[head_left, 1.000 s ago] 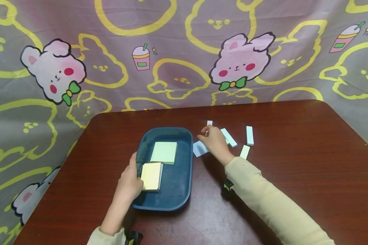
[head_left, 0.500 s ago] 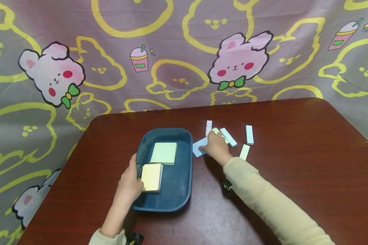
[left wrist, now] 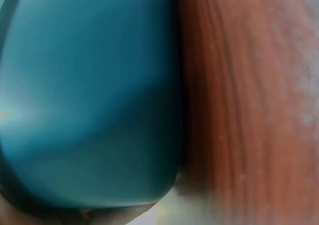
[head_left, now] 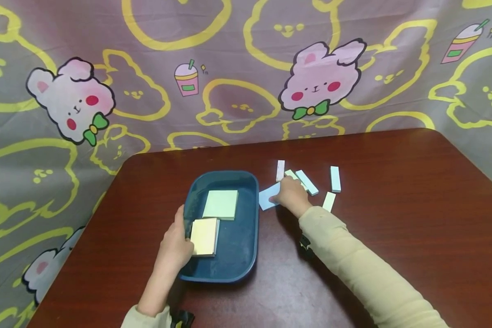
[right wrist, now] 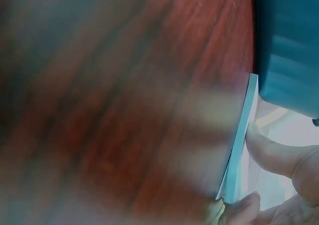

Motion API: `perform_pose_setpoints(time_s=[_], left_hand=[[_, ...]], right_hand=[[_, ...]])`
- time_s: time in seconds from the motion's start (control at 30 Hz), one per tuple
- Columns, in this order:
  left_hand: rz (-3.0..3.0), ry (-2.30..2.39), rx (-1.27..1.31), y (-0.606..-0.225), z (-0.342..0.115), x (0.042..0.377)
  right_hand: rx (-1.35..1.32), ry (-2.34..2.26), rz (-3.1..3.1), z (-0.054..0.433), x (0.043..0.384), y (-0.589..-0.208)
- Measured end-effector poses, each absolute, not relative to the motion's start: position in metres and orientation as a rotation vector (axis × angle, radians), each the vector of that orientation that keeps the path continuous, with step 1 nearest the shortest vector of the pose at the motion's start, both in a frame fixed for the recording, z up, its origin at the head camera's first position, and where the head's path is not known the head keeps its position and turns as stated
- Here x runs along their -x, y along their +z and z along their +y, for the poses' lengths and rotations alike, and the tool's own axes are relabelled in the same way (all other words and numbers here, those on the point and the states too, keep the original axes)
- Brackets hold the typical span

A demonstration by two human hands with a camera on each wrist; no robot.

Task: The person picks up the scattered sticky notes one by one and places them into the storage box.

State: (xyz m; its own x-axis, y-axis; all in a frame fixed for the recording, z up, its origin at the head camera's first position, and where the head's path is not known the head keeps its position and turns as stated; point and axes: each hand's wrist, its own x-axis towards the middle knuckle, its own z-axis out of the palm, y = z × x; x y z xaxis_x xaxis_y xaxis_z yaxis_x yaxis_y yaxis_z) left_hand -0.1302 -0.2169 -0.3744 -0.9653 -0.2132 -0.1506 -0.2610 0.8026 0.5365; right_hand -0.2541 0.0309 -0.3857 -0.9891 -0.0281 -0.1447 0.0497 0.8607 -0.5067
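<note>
My left hand [head_left: 175,243] grips the left rim of a dark blue plastic tray [head_left: 237,250], its thumb over the inside. In the tray lie a pale green sticky note pad [head_left: 221,204] and a stack topped by a cream pad [head_left: 204,237]. Right of the tray, my right hand [head_left: 293,195] holds a light blue sticky note pad [head_left: 268,199] by its far part. In the right wrist view the thumb [right wrist: 273,154] presses on the pad's face, and a fingertip [right wrist: 244,207] sits at its end. The pad stays low over the table, beside the tray wall.
Around the right hand lie narrow note strips: a whitish one [head_left: 280,170], a yellow-green one [head_left: 292,174], a pale blue one [head_left: 307,182], another pale blue one [head_left: 335,178] and a cream one [head_left: 329,201]. A patterned cloth [head_left: 238,68] hangs behind the brown table [head_left: 393,191].
My right hand has come down from above the strips onto the light blue pad, its thumb now on it. The left hand and tray keep their place.
</note>
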Motion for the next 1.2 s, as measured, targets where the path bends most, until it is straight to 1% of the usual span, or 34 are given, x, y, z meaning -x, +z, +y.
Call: perform_pose_setpoints(time_s=[0.37,0.9,1.2], left_hand=[[2.911,0.884,0.377,-0.373,-0.216,0.129],[2.907,0.9,0.371,-0.373,-0.215,0.13],[2.908,0.892,0.381,-0.374,-0.216,0.13]], right_hand=[[-0.031,-0.753,2.872,0.034,0.253,-0.382],[0.057,-1.049,2.88,0.041,0.252,-0.385],[-0.028,-1.106,2.88,0.042,0.255,-0.378]])
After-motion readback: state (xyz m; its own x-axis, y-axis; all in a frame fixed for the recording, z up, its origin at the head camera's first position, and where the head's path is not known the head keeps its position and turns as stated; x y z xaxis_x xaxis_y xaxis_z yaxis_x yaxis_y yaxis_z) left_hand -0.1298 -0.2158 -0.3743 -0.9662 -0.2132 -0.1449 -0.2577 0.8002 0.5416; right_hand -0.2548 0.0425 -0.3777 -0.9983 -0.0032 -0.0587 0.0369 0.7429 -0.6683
